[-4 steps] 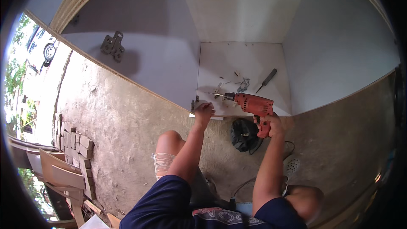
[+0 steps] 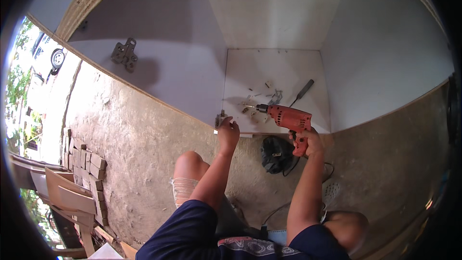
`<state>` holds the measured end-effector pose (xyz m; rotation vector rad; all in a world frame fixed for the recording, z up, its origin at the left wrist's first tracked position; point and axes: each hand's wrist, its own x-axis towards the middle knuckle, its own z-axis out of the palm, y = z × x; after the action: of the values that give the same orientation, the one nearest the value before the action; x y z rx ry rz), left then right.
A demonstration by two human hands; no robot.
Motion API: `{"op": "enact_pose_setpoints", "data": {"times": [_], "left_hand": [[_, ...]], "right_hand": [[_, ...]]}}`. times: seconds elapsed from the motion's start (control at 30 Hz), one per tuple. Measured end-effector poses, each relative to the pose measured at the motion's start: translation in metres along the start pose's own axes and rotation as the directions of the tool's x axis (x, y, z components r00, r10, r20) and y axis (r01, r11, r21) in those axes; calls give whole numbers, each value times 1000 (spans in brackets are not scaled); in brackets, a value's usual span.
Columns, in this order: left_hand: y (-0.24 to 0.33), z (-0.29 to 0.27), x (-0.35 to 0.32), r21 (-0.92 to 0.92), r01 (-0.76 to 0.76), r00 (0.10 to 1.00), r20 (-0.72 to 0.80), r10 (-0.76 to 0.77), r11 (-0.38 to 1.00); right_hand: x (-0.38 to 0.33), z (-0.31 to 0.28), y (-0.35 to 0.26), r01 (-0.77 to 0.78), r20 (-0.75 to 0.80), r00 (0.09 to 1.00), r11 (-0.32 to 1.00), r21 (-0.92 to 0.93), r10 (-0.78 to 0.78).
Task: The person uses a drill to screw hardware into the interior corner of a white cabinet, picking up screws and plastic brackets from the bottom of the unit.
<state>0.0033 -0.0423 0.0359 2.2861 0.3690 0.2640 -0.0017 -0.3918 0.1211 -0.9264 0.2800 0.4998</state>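
The right hand (image 2: 308, 140) has its fingers wrapped tight around the pistol grip of an orange-red plastic drill (image 2: 288, 118), its metal chuck pointing left over the smooth white laminate panel (image 2: 279, 72) of an open cabinet. The left hand (image 2: 227, 131) curls its fingers over a small metal hinge (image 2: 221, 118) at the panel's front edge. Loose screws (image 2: 275, 97) and a dark-handled screwdriver (image 2: 302, 91) lie on the panel. A black rounded object (image 2: 275, 154) sits on the rough concrete floor (image 2: 139, 139).
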Motion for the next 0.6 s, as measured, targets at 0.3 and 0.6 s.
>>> {"op": "enact_pose_setpoints", "data": {"times": [0.3,0.6], "left_hand": [[-42,31,44,935,-160,905,11,425,317],[-56,40,51,964,-212,903,129,410,163]], "right_hand": [[25,1,-8,78,74,994,997,-15,-77],[58,-3,-24,113,101,989,991,-69,-106]]}}
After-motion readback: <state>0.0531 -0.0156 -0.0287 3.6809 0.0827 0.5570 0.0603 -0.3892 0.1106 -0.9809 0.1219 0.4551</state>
